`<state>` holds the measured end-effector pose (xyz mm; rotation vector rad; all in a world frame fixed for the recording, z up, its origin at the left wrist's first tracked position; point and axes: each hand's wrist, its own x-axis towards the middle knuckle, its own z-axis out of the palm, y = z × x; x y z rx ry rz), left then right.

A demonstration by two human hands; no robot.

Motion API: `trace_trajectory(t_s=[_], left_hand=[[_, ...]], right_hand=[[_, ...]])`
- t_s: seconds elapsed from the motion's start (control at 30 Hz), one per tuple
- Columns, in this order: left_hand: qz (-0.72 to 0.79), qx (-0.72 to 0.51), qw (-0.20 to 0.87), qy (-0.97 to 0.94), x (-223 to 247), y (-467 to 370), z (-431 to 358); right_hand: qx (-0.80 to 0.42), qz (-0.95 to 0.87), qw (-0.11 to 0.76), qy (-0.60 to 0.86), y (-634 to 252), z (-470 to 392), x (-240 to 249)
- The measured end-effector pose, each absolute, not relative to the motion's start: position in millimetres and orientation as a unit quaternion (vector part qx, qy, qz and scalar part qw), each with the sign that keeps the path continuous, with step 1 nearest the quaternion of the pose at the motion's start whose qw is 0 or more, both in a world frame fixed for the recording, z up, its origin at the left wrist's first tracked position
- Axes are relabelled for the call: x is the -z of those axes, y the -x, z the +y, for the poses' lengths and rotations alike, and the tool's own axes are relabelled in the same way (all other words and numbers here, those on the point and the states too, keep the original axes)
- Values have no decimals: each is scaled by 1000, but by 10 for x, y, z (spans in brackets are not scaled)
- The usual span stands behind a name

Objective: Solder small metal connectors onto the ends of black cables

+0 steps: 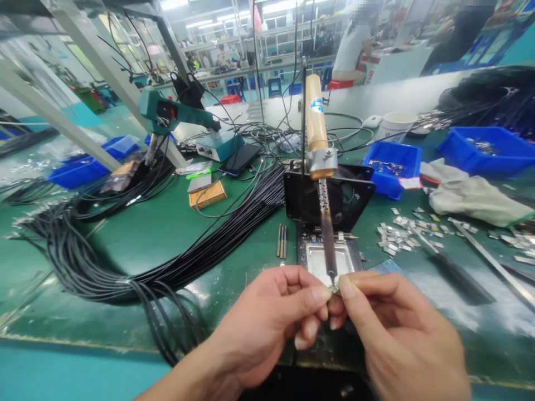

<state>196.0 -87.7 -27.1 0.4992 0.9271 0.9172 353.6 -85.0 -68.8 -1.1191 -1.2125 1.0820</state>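
Note:
My left hand [284, 312] and my right hand [393, 317] meet at the front of the bench, thumb and forefinger pinched on each. A tiny shiny piece shows between the fingertips, too small to name. Right above it is the tip of a soldering iron [328, 234], which points down and has a wooden handle [316, 120] clamped to an upright stand. Under the tip lies a small metal tray [311, 259], partly hidden by my fingers. A black fan frame [295, 192] stands behind the iron.
A thick bundle of black cables [209, 245] curves across the left side. Small metal connectors [397, 236] lie scattered to the right, near a blue bin [378, 181], a second blue bin [497, 164] and a white glove [472, 195]. A green tool [175, 114] hangs at back left.

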Motion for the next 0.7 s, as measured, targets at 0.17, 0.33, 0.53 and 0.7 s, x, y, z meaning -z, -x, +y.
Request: trace_trajectory(t_s=[0.17,0.33,0.53,0.7], left_hand=[[427,-427,763,-229,256,-1985,-892],[426,-433,760,-231,258,-1996,-892],[427,-433,760,-231,256,-1998,-895],[427,-435,758,-231,260,-2006,-890]], right_hand=[[-451,-505,564,473,-3529,-854,689],[-466,-493,577,455,-3506,-853,686],[-471,-485,578,457,-3508,-844,676],[-481,-476,578,456,-3496,-835,683]])
